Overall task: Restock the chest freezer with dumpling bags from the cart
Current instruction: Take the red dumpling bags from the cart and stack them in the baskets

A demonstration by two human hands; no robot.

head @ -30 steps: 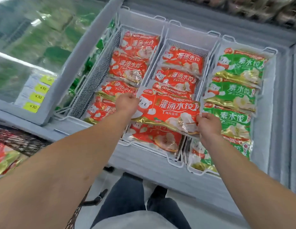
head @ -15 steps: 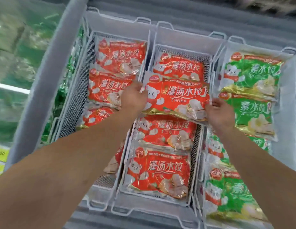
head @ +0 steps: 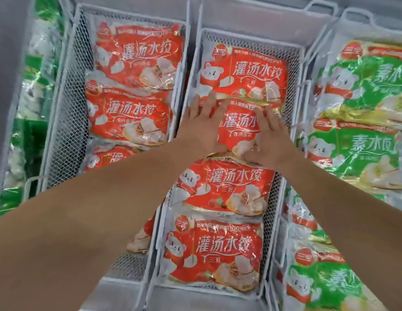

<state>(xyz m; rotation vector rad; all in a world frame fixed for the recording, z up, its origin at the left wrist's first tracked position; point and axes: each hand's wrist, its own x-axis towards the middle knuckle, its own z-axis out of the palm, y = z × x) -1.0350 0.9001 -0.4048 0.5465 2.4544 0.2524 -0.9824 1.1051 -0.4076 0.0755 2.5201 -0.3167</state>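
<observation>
Now both the left hand (head: pixel 203 124) and right hand (head: pixel 268 136) press flat, fingers spread apart, on a red dumpling bag (head: pixel 239 129) in the middle wire basket (head: pixel 294 63).

Head view, steeply down, close over freezer baskets (head: pixel 301 63)

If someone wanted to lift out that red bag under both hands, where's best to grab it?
By its two short side edges, from above. The red bag lies flat in the middle basket, overlapped by neighbouring bags front and back; the left hand and right hand press it.
</observation>
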